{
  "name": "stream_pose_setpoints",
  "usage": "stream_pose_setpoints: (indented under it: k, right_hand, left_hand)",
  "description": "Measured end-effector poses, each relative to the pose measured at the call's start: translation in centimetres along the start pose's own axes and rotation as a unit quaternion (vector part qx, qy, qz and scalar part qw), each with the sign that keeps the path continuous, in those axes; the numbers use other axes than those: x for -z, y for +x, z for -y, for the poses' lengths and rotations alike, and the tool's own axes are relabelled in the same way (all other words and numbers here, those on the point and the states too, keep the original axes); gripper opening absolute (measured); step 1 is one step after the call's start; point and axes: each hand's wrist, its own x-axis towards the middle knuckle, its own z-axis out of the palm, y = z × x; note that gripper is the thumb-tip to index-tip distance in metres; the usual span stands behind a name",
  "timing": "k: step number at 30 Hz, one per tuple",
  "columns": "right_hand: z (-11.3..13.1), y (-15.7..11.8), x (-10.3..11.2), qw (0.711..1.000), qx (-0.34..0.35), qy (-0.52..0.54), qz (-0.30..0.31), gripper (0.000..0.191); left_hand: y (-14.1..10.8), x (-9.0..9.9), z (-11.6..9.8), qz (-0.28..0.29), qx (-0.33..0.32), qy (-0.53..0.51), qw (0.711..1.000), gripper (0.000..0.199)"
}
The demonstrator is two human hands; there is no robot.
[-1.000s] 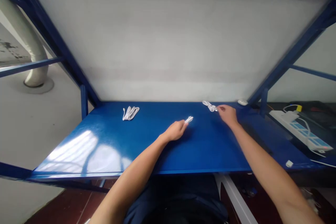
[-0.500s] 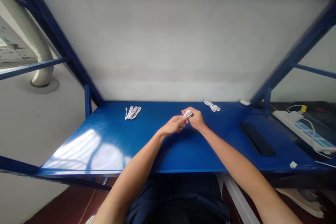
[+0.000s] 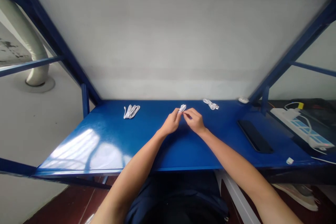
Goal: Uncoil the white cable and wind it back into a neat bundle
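A folded white cable [image 3: 182,107] is held up over the middle of the blue table [image 3: 147,136]. My left hand [image 3: 172,120] is closed around its lower part, with the loops standing out above the thumb. At the right side of the bundle, my right hand [image 3: 194,120] is closed in a pinch at the cable; the exact bit between its fingertips is too small to make out. A second coiled white cable [image 3: 131,111] lies on the table to the left. Further back on the right lies a third white cable [image 3: 210,104], bundled, with a metal plug showing.
On the right of the table are a black phone-like slab [image 3: 255,136], a small white cube-shaped piece [image 3: 289,161] and a white rounded object [image 3: 243,100]. A white power strip [image 3: 301,127] with plugged-in leads sits beyond. Blue frame bars [image 3: 85,100] rise at both sides.
The loops of the held cable now point up above my left hand. My right hand has moved from behind the bundle to its right side, pinching there. The view has shifted slightly.
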Motion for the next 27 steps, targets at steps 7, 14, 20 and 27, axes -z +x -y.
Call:
stream_pose_setpoints:
  k: [7,14,20,27]
  right_hand:
    - [0.1,0.2,-0.6,0.952,-0.207,0.223,0.031,0.027]
    - [-0.2,0.5,-0.7,0.927,-0.251,0.277,0.039,0.03]
    - [-0.4,0.5,-0.7,0.934,-0.22,0.276,0.059,0.028]
    - [-0.5,0.6,-0.4,0.827,-0.347,0.429,0.109,0.02]
  left_hand:
    - [-0.4,0.1,-0.3,-0.018,0.009,0.139,0.99,0.032]
    - [-0.3,-0.5,0.8,-0.005,-0.005,0.034,0.999,0.039]
    - [0.1,-0.9,1.7,0.011,0.031,-0.078,0.996,0.05]
    - [-0.2,-0.4,1.3,0.025,0.023,0.051,0.998,0.037]
